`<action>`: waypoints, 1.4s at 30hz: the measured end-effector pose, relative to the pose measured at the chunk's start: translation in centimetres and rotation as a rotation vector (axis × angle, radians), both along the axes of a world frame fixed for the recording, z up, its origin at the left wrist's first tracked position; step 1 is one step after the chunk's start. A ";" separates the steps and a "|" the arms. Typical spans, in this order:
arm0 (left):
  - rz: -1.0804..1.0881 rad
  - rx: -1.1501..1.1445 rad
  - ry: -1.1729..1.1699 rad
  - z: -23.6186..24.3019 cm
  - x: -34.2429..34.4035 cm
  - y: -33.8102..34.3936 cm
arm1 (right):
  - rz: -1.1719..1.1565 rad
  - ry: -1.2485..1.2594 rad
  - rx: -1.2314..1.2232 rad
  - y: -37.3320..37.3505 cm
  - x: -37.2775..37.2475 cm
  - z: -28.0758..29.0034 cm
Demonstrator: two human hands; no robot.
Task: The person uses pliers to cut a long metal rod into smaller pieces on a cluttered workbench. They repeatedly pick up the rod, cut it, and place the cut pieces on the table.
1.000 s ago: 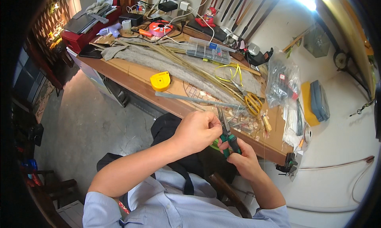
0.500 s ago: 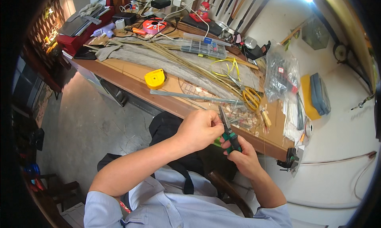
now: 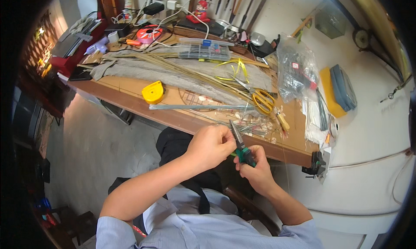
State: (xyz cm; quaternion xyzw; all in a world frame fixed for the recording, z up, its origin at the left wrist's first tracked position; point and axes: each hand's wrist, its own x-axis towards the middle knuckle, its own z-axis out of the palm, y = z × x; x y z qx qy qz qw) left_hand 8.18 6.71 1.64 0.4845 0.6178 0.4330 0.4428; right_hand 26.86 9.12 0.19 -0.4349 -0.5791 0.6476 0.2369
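Note:
My right hand (image 3: 258,169) is wrapped round the green-and-black handles of long-nose pliers (image 3: 237,135), whose metal jaws point up and away from me. Just left of the jaws, my left hand (image 3: 211,146) has its thumb and fingers pinched together. Whatever those fingers hold is too small or hidden to make out. Both hands are in front of the table's near edge, above my lap. Beyond them on the table lie a bundle of thin grey wires (image 3: 201,107) and several short wire pieces (image 3: 247,127).
A yellow tape measure (image 3: 153,92) sits near the table edge. Yellow-handled scissors (image 3: 262,101) and a wooden-handled tool (image 3: 283,120) lie to the right. Farther back are long thin strips (image 3: 190,67), a clear compartment box (image 3: 204,50) and a plastic bag (image 3: 297,69). A clamp (image 3: 317,163) grips the right corner.
The view has shifted, so the table and its things appear farther left. My hands stay close together, with the pliers still in the right and the left still pinched.

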 end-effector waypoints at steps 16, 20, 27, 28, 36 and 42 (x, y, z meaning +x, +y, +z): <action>-0.051 0.015 0.102 -3.0 1.8 1.2 | 0.163 -0.095 -0.088 1.7 1.3 -3.0; -0.034 0.022 0.114 -3.2 1.6 1.4 | 0.141 -0.167 -0.031 1.5 0.7 -2.4; -0.020 0.100 0.319 -2.7 1.5 1.4 | 0.124 -0.224 0.193 1.3 0.8 -4.3; -0.011 0.181 0.395 -2.8 1.5 1.3 | 0.134 -0.251 0.129 1.4 0.8 -4.0; -0.075 0.401 0.885 -2.2 2.0 0.6 | 0.121 -0.199 -0.362 2.1 0.1 -2.1; -0.059 -0.166 -0.077 -3.0 0.3 2.1 | 0.162 -0.231 0.030 1.6 0.5 -3.8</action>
